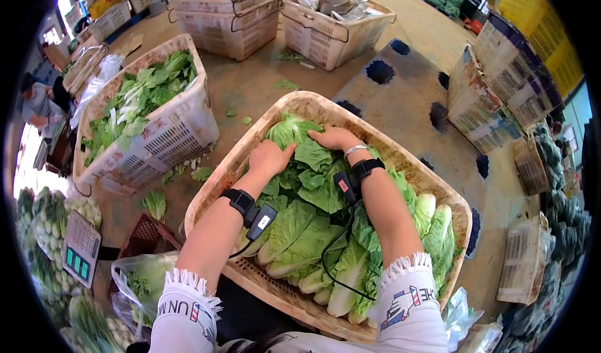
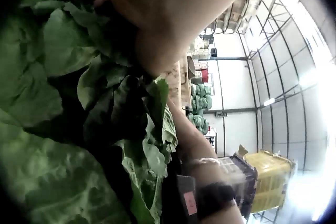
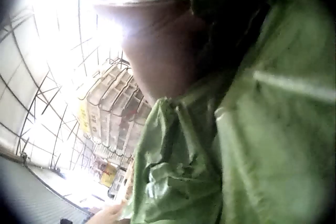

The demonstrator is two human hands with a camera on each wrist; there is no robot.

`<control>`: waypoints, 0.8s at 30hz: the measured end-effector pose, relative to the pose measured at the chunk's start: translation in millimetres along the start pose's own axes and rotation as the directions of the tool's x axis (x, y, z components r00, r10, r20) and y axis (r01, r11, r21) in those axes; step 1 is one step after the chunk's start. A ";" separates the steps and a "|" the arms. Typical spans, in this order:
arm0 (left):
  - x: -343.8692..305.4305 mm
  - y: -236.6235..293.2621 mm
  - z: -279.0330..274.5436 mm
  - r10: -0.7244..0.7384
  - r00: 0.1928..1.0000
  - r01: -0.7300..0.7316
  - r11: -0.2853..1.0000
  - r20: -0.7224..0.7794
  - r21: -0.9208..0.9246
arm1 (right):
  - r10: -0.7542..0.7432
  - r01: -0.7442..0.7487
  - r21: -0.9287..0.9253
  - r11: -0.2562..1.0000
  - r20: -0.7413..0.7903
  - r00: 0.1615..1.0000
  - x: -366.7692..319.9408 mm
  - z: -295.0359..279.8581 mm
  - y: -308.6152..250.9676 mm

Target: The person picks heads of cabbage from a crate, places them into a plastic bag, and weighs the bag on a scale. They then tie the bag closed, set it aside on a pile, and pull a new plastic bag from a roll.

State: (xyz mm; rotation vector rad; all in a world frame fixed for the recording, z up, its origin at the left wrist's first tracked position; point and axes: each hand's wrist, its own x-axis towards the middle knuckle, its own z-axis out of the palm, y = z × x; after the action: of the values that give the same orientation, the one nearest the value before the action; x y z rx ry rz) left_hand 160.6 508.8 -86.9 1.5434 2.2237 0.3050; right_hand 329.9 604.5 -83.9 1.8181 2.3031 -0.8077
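In the head view, a wide plastic crate (image 1: pixel 293 306) holds several leafy Chinese cabbages (image 1: pixel 287 239), pale stems toward the person. At its far end, a Chinese cabbage head (image 1: pixel 292 127) lies between both hands. The left hand (image 1: pixel 269 157) grips its near left side, thumb out over the leaves. From the right, the right hand (image 1: pixel 336 139) holds the same head, fingers partly sunk in the leaves. Dark green leaves (image 2: pixel 68 40) fill much of the left wrist view. Large leaves (image 3: pixel 278 129) hide the right hand's fingers in the right wrist view.
On the left stands a crate (image 1: pixel 169 124) of loose leaves. Stacked crates (image 1: pixel 219 24) and a crate with plastic bags (image 1: pixel 332 36) stand behind. A scale (image 1: pixel 81 248) and bagged greens (image 1: pixel 144 284) sit at lower left. More crates (image 1: pixel 479 99) line the right.
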 end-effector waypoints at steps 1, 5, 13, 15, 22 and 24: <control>1.5 1.0 -0.7 -0.014 1.000 0.014 1.000 0.010 -0.002 | -0.021 0.021 -0.027 0.999 0.010 1.000 4.5 5.7 2.6; 4.7 5.1 -7.3 0.038 0.995 -0.033 0.998 0.093 -0.049 | -0.195 0.195 0.043 0.980 -0.019 0.981 -21.9 -4.2 1.1; 7.9 1.3 -35.8 0.275 0.961 -0.272 0.959 -0.026 0.086 | -0.217 0.237 0.129 0.963 -0.153 0.964 -37.1 1.4 11.5; -0.2 -12.3 -7.8 0.338 0.931 -0.320 0.937 -0.135 0.139 | -0.207 0.210 0.136 0.968 -0.032 0.978 -26.7 1.7 7.1; -46.4 1.6 -34.3 0.201 0.960 -0.266 0.872 -0.195 -0.410 | -0.204 0.230 0.227 0.946 -0.134 0.970 -55.6 -24.3 -9.5; -70.8 4.4 -50.7 0.208 0.942 -0.310 0.839 -0.262 -0.448 | -0.203 0.221 0.393 0.893 -0.089 0.975 -66.9 -29.5 -18.3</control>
State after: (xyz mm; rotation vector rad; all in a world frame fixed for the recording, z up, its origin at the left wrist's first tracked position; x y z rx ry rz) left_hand 162.5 447.3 -25.1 1.5717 1.8608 1.0627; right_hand 339.0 556.7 -26.3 1.7514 2.5454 -1.3770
